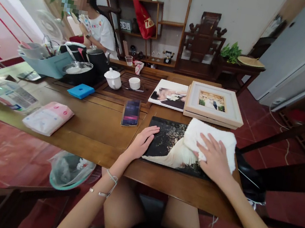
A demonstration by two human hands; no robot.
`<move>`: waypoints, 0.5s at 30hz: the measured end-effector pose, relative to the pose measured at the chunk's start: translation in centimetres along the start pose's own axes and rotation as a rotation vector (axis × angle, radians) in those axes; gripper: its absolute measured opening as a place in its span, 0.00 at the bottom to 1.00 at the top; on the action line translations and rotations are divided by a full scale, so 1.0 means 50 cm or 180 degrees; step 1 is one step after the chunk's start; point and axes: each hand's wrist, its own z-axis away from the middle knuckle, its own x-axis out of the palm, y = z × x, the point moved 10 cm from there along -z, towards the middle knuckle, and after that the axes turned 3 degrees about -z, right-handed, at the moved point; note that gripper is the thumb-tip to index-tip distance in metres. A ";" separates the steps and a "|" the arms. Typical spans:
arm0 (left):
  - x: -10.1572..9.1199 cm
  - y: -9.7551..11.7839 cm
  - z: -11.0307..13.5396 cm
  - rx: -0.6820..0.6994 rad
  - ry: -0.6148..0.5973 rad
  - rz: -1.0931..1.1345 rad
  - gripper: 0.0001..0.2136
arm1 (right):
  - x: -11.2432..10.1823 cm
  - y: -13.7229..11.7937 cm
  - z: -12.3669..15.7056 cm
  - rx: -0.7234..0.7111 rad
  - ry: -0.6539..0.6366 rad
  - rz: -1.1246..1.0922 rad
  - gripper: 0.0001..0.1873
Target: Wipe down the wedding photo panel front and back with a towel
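A dark photo panel (166, 134) with a pale flowing dress on it lies flat near the table's front edge. My left hand (143, 142) rests on its left edge, fingers stretched out, holding nothing. Spread over the panel's right part is a white towel (226, 140), which hides much of the picture. My right hand (212, 156) lies on that towel with its fingers apart and flat, pressing rather than gripping. Just behind the panel are a white framed photo (216, 101) on top of another frame and a photo print (169, 93). A phone (131, 113) lies left of the panel.
Leftward on the wooden table (101, 120) are a tissue pack (48, 117), a blue box (81, 91), a lidded white cup (113, 78) and a dark kettle (97, 61). A lined bin (69, 172) stands below. Another person (99, 28) sits across at the far left.
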 end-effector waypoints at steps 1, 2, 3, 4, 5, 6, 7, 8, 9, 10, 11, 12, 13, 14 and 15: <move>0.000 0.000 0.000 -0.0001 0.0004 -0.0003 0.17 | -0.001 -0.043 0.012 -0.0150 -0.0096 -0.0063 0.28; 0.000 -0.001 0.000 -0.0004 0.0001 -0.0008 0.17 | -0.001 -0.088 0.025 -0.0325 -0.0207 -0.0153 0.31; 0.000 -0.001 -0.001 -0.0008 -0.0003 -0.0015 0.17 | -0.001 -0.133 0.037 -0.0518 -0.0324 -0.0255 0.33; 0.000 -0.001 -0.001 -0.0012 -0.0010 -0.0023 0.17 | -0.001 -0.175 0.048 -0.0705 -0.0438 -0.0357 0.36; 0.001 -0.001 -0.001 -0.0016 -0.0020 -0.0032 0.17 | -0.001 -0.210 0.057 -0.0875 -0.0543 -0.0449 0.38; 0.001 -0.001 -0.001 -0.0020 -0.0029 -0.0039 0.17 | -0.001 -0.236 0.065 -0.1005 -0.0626 -0.0526 0.40; 0.001 0.000 -0.001 -0.0022 -0.0035 -0.0045 0.17 | -0.002 -0.253 0.070 -0.1089 -0.0682 -0.0585 0.41; 0.001 0.000 -0.001 -0.0024 -0.0038 -0.0048 0.17 | -0.003 -0.258 0.074 -0.1119 -0.0705 -0.0625 0.41; 0.001 0.000 -0.001 -0.0025 -0.0038 -0.0050 0.17 | -0.005 -0.253 0.076 -0.1086 -0.0691 -0.0641 0.41; 0.001 0.001 -0.001 -0.0024 -0.0039 -0.0050 0.17 | -0.007 -0.238 0.077 -0.0992 -0.0639 -0.0634 0.40; 0.000 0.001 0.000 -0.0022 -0.0037 -0.0046 0.17 | -0.010 -0.215 0.078 -0.0845 -0.0546 -0.0605 0.39; 0.000 0.002 0.000 -0.0018 -0.0036 -0.0039 0.17 | -0.014 -0.185 0.080 -0.0657 -0.0432 -0.0548 0.38; 0.000 0.002 0.000 -0.0010 -0.0034 -0.0032 0.17 | -0.018 -0.152 0.083 -0.0443 -0.0296 -0.0465 0.37; 0.000 0.003 0.001 -0.0002 -0.0031 -0.0024 0.17 | -0.023 -0.119 0.088 -0.0224 -0.0151 -0.0364 0.34; 0.000 0.003 0.001 0.0007 -0.0023 -0.0018 0.17 | -0.027 -0.090 0.094 -0.0028 -0.0020 -0.0260 0.31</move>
